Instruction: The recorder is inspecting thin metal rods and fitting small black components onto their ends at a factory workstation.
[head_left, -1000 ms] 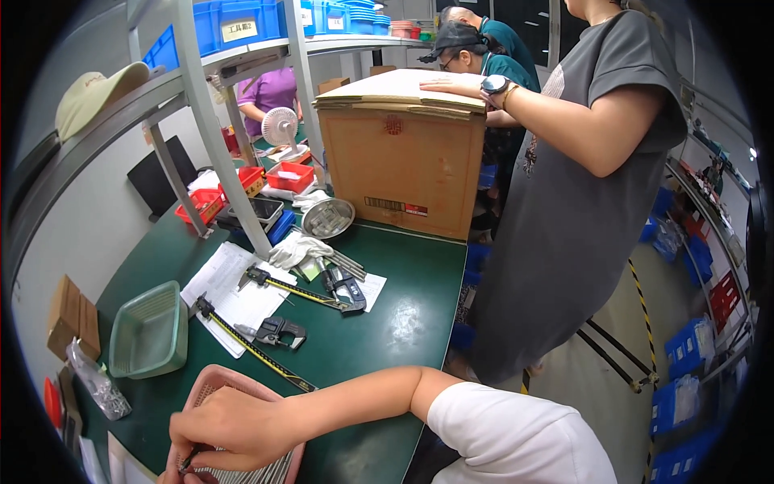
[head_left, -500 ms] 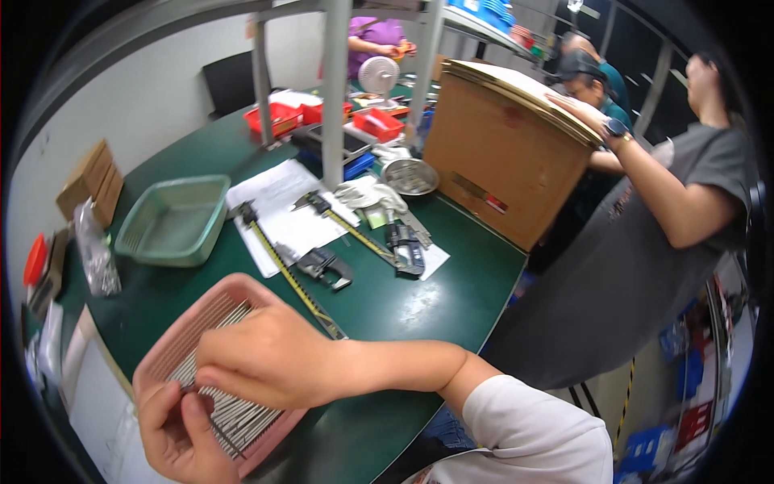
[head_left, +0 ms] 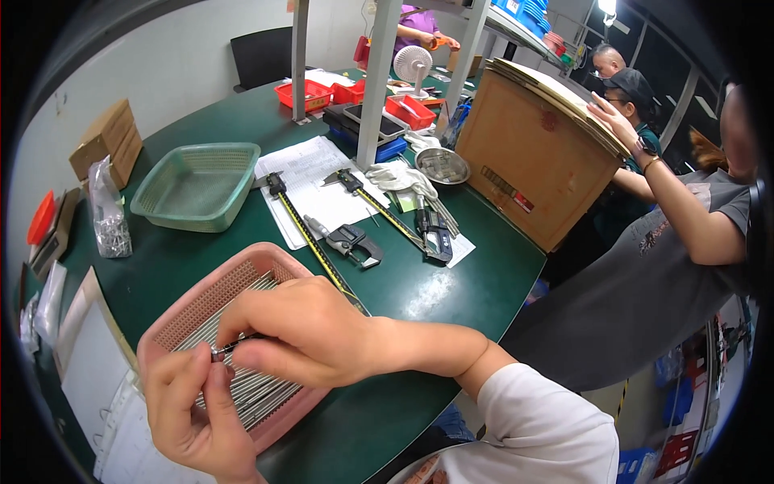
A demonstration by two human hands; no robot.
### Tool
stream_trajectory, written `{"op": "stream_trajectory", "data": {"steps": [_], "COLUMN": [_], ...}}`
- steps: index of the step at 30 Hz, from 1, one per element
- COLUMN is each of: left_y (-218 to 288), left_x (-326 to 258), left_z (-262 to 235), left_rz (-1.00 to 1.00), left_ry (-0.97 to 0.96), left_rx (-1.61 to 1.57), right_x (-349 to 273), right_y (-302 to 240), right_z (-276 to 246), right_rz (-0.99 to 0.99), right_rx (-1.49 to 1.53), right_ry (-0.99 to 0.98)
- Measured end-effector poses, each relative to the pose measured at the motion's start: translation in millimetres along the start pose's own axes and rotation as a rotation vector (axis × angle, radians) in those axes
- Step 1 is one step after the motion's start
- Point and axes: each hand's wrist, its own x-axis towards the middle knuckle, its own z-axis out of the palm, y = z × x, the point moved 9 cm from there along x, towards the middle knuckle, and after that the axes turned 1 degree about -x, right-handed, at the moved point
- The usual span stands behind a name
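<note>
My left hand (head_left: 187, 411) pinches a small shiny metal piece (head_left: 216, 353) between thumb and fingertips. From the other side, my right hand (head_left: 310, 327) grips a thin dark rod-like piece (head_left: 239, 342) with curled fingers and thumb, its end meeting the metal piece. Whether the two are joined or only touching, I cannot tell. Both hands are over a pink plastic basket (head_left: 189, 300), where many slim silvery metal rods (head_left: 270, 397) lie side by side. My right wrist and hand hide part of the basket.
Beyond the basket lie two calipers (head_left: 310, 242) (head_left: 379, 211), a micrometer (head_left: 351, 242) and papers (head_left: 302, 165). A green basket (head_left: 193, 218) and a bag of metal parts (head_left: 111, 214) are left. A large cardboard box (head_left: 532, 153) stands right, beside a person in grey (head_left: 621, 298).
The view has shifted, so the table things sit further right and sharper. My fingers have moved slightly apart, showing the metal piece and dark rod between them. The person's hand stays on the box.
</note>
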Motion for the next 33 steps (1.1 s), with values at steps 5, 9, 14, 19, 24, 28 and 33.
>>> {"op": "stream_trajectory", "data": {"steps": [5, 9, 14, 19, 24, 28, 33], "left_y": [-13.2, 18.7, 14.1, 20.4, 21.0, 20.7, 15.9], "left_x": [-4.7, 2.2, 2.3, 4.0, 5.0, 4.6, 1.3], "left_z": [-5.7, -0.8, 2.7, 7.2, 1.8, 0.1, -4.9], "left_rz": [0.023, 0.057, 0.086, 0.101, 0.181, 0.117, 0.035], "left_ry": [0.011, 0.055, 0.06, 0.055, 0.08, 0.082, 0.119], "left_rx": [0.046, 0.142, 0.113, 0.059, 0.106, 0.088, 0.068], "right_x": [-2.4, -2.7, -5.1, -0.9, -4.9, -4.8, -2.7], "right_y": [-3.8, 2.4, -15.4, 0.1, -12.5, -7.7, -8.9], "right_z": [-1.3, 6.8, -11.6, -2.3, -13.2, -8.5, -7.0], "right_rz": [-0.035, -0.044, -0.03, 0.059, 0.075, -0.002, 0.04], "right_rx": [-0.065, -0.159, -0.034, -0.12, 0.089, 0.044, 0.122], "right_ry": [0.053, -0.018, 0.101, 0.039, 0.066, 0.009, 0.019]}}
